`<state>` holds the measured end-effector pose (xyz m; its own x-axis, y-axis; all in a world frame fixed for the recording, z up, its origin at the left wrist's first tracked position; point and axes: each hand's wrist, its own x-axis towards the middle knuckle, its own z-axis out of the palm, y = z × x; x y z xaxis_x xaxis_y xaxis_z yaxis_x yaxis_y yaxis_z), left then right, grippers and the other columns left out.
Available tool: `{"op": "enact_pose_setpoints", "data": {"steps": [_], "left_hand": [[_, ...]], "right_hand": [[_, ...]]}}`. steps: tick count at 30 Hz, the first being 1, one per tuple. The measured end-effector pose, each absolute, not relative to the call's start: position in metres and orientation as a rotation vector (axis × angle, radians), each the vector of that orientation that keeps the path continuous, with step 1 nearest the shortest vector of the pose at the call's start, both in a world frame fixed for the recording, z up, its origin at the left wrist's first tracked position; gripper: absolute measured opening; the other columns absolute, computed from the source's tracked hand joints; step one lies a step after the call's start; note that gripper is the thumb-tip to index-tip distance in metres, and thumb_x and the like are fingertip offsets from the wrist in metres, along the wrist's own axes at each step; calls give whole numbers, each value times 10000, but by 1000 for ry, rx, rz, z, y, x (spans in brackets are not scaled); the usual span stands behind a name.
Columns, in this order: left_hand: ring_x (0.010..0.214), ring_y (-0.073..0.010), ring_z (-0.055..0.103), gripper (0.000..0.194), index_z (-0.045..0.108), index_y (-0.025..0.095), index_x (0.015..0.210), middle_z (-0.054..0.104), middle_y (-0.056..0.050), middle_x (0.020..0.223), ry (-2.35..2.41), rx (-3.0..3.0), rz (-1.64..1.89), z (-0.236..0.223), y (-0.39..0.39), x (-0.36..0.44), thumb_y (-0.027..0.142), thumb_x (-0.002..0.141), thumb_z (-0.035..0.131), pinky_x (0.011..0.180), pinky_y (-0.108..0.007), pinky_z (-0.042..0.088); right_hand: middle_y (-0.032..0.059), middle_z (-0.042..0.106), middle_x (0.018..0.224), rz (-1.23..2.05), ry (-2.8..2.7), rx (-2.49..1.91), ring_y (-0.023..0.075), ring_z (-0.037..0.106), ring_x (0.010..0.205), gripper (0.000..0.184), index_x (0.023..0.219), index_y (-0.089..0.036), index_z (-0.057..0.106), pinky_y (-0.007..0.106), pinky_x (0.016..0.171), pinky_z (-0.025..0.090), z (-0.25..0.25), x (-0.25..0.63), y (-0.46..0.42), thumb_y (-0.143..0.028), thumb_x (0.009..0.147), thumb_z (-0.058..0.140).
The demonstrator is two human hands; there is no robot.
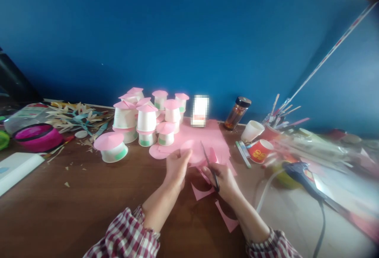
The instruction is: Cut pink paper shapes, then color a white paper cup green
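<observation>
Between thumb and fingers, my left hand [177,168] pinches a round piece of pink paper [191,150]. My right hand [224,178] is closed around the handles of a pair of scissors [206,156], whose blades point up and away beside the paper's right side. Beneath and behind both hands lie larger pink sheets [209,133]. Curved pink offcuts [202,192] lie on the table just below my right hand. To the left of my hands stand several upturned white paper cups [147,122] topped with shallow pink paper cones, some stacked on others.
A dark-lidded jar [237,113] leans at the back. Right of the sheets are a red paper cup [260,151], a white cup [252,131] and a corded glue gun [304,177]. A magenta pouch [38,136] and a white box [19,169] sit at left. A blue wall [189,33] stands behind.
</observation>
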<state>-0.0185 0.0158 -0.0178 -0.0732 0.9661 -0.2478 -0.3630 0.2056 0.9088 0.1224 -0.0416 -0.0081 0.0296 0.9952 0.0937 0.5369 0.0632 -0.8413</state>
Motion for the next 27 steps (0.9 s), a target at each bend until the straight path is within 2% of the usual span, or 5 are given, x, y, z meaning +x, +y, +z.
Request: {"op": "enact_pose_setpoints", "data": {"steps": [7,16,21,24,27], "left_hand": [[515,-90,482,265,591,133,628,518,27,544,1134,752,1270,-18,17,-19,367,635,716,523,-223,404],[522,-113,505,255,617,131,671,541,12,560,1086,745,1276,-25,18,-20,367,640,709,509,-239,409],[530,-136,530,248,598,151,669,557,8,562,1041,740,1261,-23,17,-19,381,652,689,515,-257,418],[532,-117,499,240,559,156,620,510,29,533,1068,823,1288,-19,13,-19,364,684,661,526,-237,401],[497,-86,416,266,506,161,548,421,55,488,1148,1020,1283,-15,4,-26,332,701,640,476,-203,325]], "right_hand": [[-47,355,508,798,-1599,-1567,92,330,490,350,573,-165,463,213,443,248,-9,122,-41,-388,804,601],[-60,371,435,793,-1471,-1585,85,357,411,374,560,-176,460,198,396,260,-12,122,-39,-436,786,606],[-56,465,417,803,-1344,-1614,106,423,363,325,812,-151,604,200,368,324,-10,120,-38,-473,766,610],[-57,528,449,771,-1338,-1613,123,464,367,418,1037,-167,567,200,364,344,-12,120,-38,-455,744,643],[-50,548,441,725,-1337,-1674,138,496,373,403,1005,-174,557,208,376,363,-12,122,-37,-460,735,646]]}}
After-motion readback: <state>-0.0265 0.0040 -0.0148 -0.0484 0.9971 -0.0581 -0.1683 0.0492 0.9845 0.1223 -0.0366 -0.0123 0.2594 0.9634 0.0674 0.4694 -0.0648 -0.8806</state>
